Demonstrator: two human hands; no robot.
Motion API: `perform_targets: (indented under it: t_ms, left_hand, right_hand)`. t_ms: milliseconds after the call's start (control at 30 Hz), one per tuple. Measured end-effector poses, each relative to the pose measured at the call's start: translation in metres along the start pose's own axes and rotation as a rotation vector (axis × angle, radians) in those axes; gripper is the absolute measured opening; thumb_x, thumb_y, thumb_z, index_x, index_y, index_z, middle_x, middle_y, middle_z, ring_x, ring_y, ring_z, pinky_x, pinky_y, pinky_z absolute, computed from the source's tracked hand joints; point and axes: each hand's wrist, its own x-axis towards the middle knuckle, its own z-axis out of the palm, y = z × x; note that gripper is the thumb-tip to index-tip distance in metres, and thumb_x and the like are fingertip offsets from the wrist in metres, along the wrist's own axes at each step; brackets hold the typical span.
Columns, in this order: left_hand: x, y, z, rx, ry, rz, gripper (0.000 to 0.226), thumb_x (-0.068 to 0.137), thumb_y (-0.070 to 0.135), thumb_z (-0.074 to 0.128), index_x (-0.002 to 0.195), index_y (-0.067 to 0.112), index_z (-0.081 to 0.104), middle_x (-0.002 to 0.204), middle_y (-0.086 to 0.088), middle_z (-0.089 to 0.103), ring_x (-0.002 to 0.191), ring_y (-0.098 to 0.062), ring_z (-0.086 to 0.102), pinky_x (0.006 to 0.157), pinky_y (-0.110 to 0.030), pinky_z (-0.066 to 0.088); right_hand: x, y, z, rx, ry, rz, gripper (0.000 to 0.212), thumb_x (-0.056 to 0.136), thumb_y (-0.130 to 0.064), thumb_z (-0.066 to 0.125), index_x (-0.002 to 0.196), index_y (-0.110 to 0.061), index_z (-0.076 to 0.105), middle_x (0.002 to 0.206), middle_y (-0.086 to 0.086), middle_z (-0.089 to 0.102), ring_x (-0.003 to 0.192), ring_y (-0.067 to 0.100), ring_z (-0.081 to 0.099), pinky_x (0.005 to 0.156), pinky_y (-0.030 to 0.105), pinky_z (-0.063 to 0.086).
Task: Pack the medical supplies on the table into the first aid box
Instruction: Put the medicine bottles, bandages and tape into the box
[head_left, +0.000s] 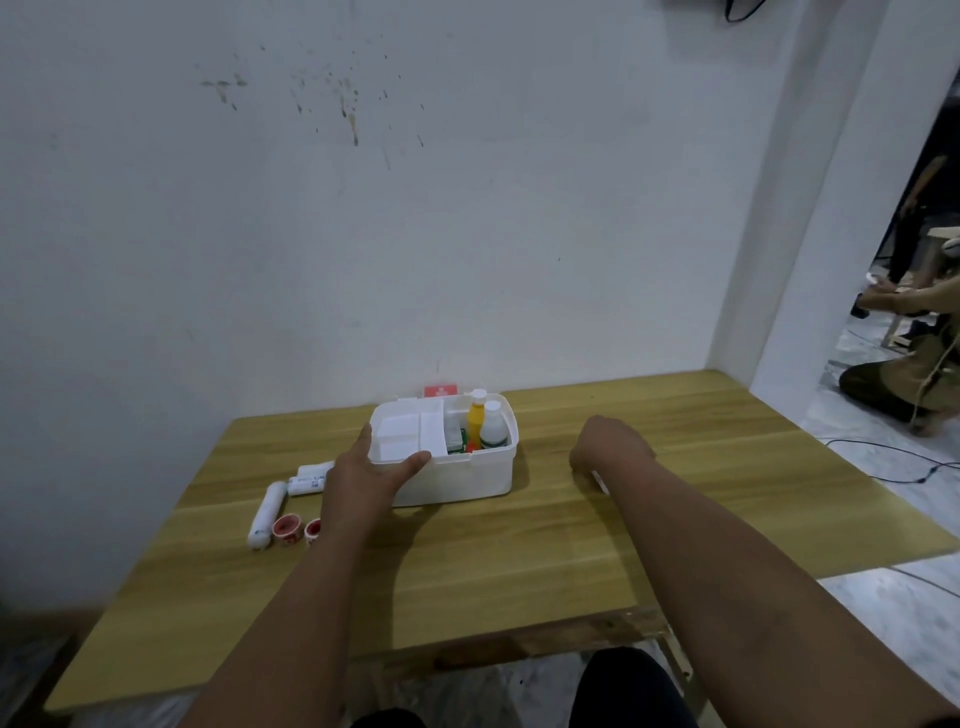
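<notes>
Wooden table (519, 545), left hand (363, 478) gripping first aid box (457, 475) tray edge, right hand (608, 447) curled beside it.

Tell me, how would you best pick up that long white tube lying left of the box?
Grip the long white tube across its middle, from above. It lies flat and narrow on the table, sides exposed; the red cups crowd its near end, so the left hand should stay mid-length.
</notes>
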Motion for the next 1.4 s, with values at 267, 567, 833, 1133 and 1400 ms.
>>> perform_targets:
  t_ms: [267,567,833,1133,1400]
  left_hand:
    - [0.0,0.002,-0.001,0.009,-0.01,-0.013,0.107,0.072,0.061,0.082,0.16,0.026,0.031,0.157,-0.008,0.046,0.141,-0.034,0.045,0.104,-0.055,0.05]
    - [0.0,0.0,-0.001,-0.004,-0.007,-0.01,0.108,0.071,0.061,0.082,0.16,0.024,0.032,0.157,-0.008,0.045,0.141,-0.034,0.045,0.103,-0.056,0.051]
    - [-0.002,0.001,-0.001,-0.031,-0.001,-0.006,0.106,0.073,0.056,0.083,0.16,0.023,0.033,0.157,-0.009,0.046,0.141,-0.035,0.044,0.104,-0.054,0.05]
    - [-0.002,0.002,-0.001,-0.036,-0.005,-0.01,0.106,0.073,0.057,0.084,0.16,0.022,0.033,0.156,-0.01,0.046,0.14,-0.036,0.045,0.102,-0.056,0.051]
    - [0.0,0.0,-0.001,-0.011,-0.008,-0.001,0.107,0.072,0.06,0.082,0.16,0.022,0.032,0.157,-0.01,0.045,0.14,-0.037,0.044,0.102,-0.058,0.051]
  right_hand:
    - [0.006,-0.007,0.01,-0.035,0.036,-0.101,0.019,0.093,-0.019,0.056,0.11,-0.017,0.064,0.112,0.007,0.065,0.097,0.028,0.063,0.085,0.041,0.054]
    - [0.002,-0.03,-0.038,0.22,0.197,-0.375,0.048,0.086,-0.028,0.062,0.132,-0.017,0.056,0.129,0.007,0.064,0.113,0.027,0.061,0.087,0.034,0.049]
    - [-0.023,-0.07,-0.073,0.592,0.278,-0.521,0.055,0.08,-0.038,0.069,0.132,-0.024,0.058,0.127,0.0,0.065,0.106,0.021,0.064,0.083,0.031,0.05]
    - [-0.04,-0.087,-0.041,0.619,0.23,-0.562,0.051,0.075,-0.036,0.077,0.12,-0.025,0.056,0.108,0.001,0.069,0.091,0.019,0.066,0.074,0.032,0.055]
    - [-0.05,-0.083,-0.028,0.474,0.203,-0.583,0.052,0.07,-0.027,0.085,0.107,-0.017,0.051,0.092,-0.001,0.058,0.084,0.019,0.059,0.065,0.031,0.047]
